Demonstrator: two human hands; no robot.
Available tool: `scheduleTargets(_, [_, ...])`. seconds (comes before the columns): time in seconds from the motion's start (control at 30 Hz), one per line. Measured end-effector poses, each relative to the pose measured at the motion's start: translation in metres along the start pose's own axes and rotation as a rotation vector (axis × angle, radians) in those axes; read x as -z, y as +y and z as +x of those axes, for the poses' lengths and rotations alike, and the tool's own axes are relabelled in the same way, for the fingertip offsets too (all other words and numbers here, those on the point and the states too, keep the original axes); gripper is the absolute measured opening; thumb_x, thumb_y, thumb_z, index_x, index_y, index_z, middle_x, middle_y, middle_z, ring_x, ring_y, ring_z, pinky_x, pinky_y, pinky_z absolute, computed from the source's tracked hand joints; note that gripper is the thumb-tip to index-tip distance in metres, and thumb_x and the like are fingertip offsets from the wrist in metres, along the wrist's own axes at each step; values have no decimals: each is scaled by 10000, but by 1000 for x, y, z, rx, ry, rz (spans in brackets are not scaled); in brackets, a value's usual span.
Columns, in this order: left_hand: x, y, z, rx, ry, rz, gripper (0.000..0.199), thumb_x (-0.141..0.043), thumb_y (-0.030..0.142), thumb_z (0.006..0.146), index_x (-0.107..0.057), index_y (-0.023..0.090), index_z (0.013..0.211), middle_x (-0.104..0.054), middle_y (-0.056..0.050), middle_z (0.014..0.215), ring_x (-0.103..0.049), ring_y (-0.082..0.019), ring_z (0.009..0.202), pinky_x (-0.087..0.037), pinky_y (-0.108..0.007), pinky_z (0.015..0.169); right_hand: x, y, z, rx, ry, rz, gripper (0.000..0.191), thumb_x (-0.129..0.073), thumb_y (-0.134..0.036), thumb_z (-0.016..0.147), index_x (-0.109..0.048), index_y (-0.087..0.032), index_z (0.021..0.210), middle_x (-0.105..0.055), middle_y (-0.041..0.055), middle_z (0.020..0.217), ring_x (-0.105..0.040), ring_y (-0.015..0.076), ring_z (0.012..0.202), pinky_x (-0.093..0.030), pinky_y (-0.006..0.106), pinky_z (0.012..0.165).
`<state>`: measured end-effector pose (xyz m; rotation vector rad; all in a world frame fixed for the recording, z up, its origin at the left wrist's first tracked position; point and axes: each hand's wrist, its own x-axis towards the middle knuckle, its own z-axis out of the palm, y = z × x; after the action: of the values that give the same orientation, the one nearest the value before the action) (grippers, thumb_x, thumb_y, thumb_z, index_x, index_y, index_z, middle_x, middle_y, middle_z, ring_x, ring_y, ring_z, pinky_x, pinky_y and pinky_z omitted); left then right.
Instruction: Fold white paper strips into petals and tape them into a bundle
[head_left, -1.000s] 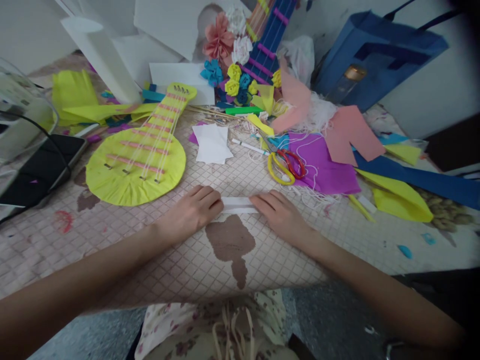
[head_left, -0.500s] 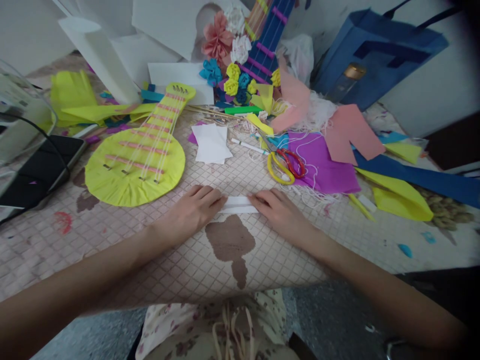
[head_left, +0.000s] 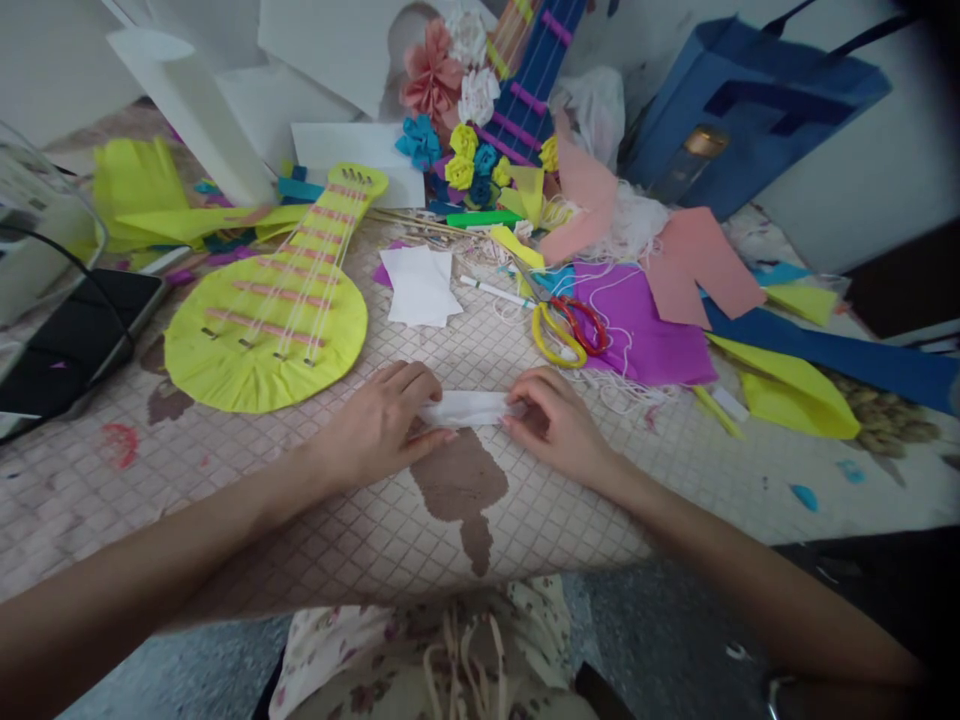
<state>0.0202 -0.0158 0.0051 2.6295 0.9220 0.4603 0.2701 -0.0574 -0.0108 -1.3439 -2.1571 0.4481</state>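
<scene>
A narrow folded strip of white paper (head_left: 471, 407) lies on the patterned tablecloth between my two hands. My left hand (head_left: 390, 415) holds its left end, with the fingers curled over it and the thumb stretched along the near side. At the other end, my right hand (head_left: 553, 415) pinches the strip between thumb and fingers. Just beyond it are several stacked white paper pieces (head_left: 421, 287), and scissors (head_left: 570, 330) with red and yellow handles lie beyond my right hand. A yellow paper-covered toy guitar (head_left: 270, 325) with pink bars and white strings rests to the left.
Paper flowers (head_left: 461, 160) and a blue toy guitar (head_left: 536, 85) stand at the back. A blue bag (head_left: 765, 110) is at the back right. Purple paper (head_left: 649, 335), pink paper (head_left: 701, 265) and white string clutter the right. A phone (head_left: 90, 330) lies at far left.
The paper strip was pressed flat at both ends; now my left thumb has come away toward me and my right fingers have lifted into a pinch. The strip looks turned or folded over.
</scene>
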Motion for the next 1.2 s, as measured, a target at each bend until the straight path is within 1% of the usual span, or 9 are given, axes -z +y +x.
scheduleTargets(0.13, [-6, -3, 1, 7, 36, 11, 60, -545, 204, 849, -516, 152, 855, -552, -65, 906, -512, -209, 879, -453, -353, 794, -5, 2, 0, -5, 20, -14, 55, -567, -155, 806, -528, -193, 815, -521, 57, 929, -524, 187, 863, -453, 355, 775])
scheduleTargets(0.3, [-8, -3, 0, 31, 84, 9, 121, -571, 182, 833, -509, 142, 929, -568, -62, 916, -517, -211, 879, -458, -360, 788, -7, 2, -1, 35, 55, -62, 46, -565, -154, 828, -537, -187, 844, -520, 68, 942, -511, 197, 899, -457, 364, 787])
scheduleTargets(0.43, [-9, -2, -2, 16, 99, -11, 185, -547, 168, 848, -535, 140, 1030, -574, -73, 986, -515, -217, 934, -457, -376, 833, -7, 1, -4, 239, 5, -153, 124, -474, -132, 894, -584, -187, 911, -574, 76, 980, -494, 198, 908, -463, 362, 788])
scheduleTargets(0.5, [-11, -3, -3, 2, 117, -33, 185, -538, 160, 854, -563, 145, 1036, -576, -75, 1000, -516, -213, 945, -454, -378, 853, -5, 1, -5, 343, -23, -205, 144, -470, -137, 903, -601, -175, 949, -611, 75, 971, -497, 209, 929, -466, 371, 801])
scheduleTargets(0.67, [-15, -8, -4, -60, 156, -77, 131, -524, 134, 862, -607, 143, 963, -597, -76, 986, -538, -196, 920, -464, -365, 842, 0, 3, -6, 453, -51, -318, 142, -510, -160, 891, -636, -129, 949, -643, 91, 965, -512, 216, 935, -481, 368, 817])
scheduleTargets(0.8, [-16, -11, -2, -136, 176, -95, 147, -504, 128, 879, -583, 134, 1003, -619, -88, 1027, -554, -193, 960, -469, -365, 865, 2, 2, -4, 484, -91, -409, 209, -447, -115, 905, -652, -134, 944, -647, 92, 969, -514, 211, 928, -492, 354, 803])
scheduleTargets(0.97, [-16, -14, -1, -286, 110, -76, 120, -488, 132, 895, -590, 146, 957, -637, -76, 1050, -569, -176, 964, -472, -342, 864, 1, 3, -3, 448, -89, -378, 212, -442, -131, 909, -651, -154, 931, -643, 92, 944, -524, 209, 925, -497, 364, 787])
scheduleTargets(1.1, [-13, -15, -1, -298, 83, -21, 181, -537, 238, 887, -590, 135, 1027, -641, -87, 1050, -574, -198, 966, -472, -363, 861, 1, 3, -2, 402, -65, -307, 183, -461, -142, 901, -642, -152, 930, -642, 93, 930, -530, 208, 921, -504, 371, 796])
scheduleTargets(1.2, [-12, -15, -2, -313, 88, 40, 193, -513, 238, 900, -587, 133, 1045, -648, -89, 1033, -581, -203, 952, -474, -367, 840, 1, 4, -2, 400, -53, -278, 168, -470, -142, 894, -630, -152, 944, -638, 97, 947, -543, 209, 924, -511, 384, 800])
